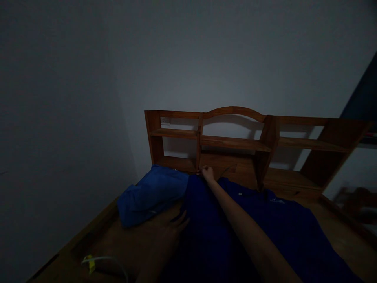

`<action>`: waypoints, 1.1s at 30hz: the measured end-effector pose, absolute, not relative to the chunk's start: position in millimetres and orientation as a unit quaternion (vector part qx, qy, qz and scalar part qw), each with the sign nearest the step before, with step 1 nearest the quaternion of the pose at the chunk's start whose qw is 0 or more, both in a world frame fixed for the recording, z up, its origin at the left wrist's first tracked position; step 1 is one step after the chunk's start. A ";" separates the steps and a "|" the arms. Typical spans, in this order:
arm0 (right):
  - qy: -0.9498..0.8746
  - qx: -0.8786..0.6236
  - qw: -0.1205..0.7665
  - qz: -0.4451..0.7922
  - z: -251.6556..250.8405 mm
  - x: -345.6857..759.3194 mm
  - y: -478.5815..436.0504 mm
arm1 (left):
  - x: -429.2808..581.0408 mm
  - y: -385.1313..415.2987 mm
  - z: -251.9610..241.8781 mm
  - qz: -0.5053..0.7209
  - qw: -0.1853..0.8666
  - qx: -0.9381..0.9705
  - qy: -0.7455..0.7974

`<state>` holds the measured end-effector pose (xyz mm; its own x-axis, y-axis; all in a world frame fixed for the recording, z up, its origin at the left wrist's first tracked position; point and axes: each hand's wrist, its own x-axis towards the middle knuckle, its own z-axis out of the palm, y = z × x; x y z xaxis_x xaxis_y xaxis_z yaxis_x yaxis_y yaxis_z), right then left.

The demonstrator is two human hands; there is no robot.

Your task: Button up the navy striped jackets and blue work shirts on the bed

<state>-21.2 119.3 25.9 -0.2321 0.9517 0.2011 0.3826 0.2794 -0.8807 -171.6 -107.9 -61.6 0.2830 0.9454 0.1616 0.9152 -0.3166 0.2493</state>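
A dark blue shirt [282,228] lies spread on a wooden desk top, its collar toward the shelf and a small pale print on its chest. The left part of the shirt appears folded over. At its far left corner, my right hand [207,173] is closed, fingers pinched on the cloth. My left hand [175,230] rests lower down against the shirt's left edge, fingers stretched and apart; dim light hides part of it. Left of the shirt, a lighter blue garment [153,192] lies in a loose heap, touched by neither hand.
Behind the clothes stands a wooden shelf unit [235,142] with several compartments, against a grey wall. A wall socket [165,121] shows through it. Near the front left lies a pale cable [107,258] with a yellow tag [90,265].
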 end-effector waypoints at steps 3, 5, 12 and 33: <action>-0.738 -0.474 0.368 0.308 19.1 -28.4 115.7 | -171.5 -103.9 -61.8 0.141 0.051 0.800 0.581; -0.769 -0.453 0.353 0.282 14.0 -35.5 110.6 | -171.5 -100.3 -63.5 0.150 0.055 0.803 0.574; -0.793 -0.418 0.381 0.226 25.1 -39.7 91.9 | -167.0 -108.1 -50.2 0.170 0.054 0.800 0.574; -0.820 -0.544 0.172 -0.036 -4.5 280.9 -25.0 | -115.6 -96.1 8.6 0.331 -0.112 0.760 0.548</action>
<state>280.9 -25.0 -4.5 -0.3491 0.8800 0.3222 0.9051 0.4057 -0.1275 -115.6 -96.1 8.6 0.1807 0.7585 0.6261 0.9070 -0.3747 0.1922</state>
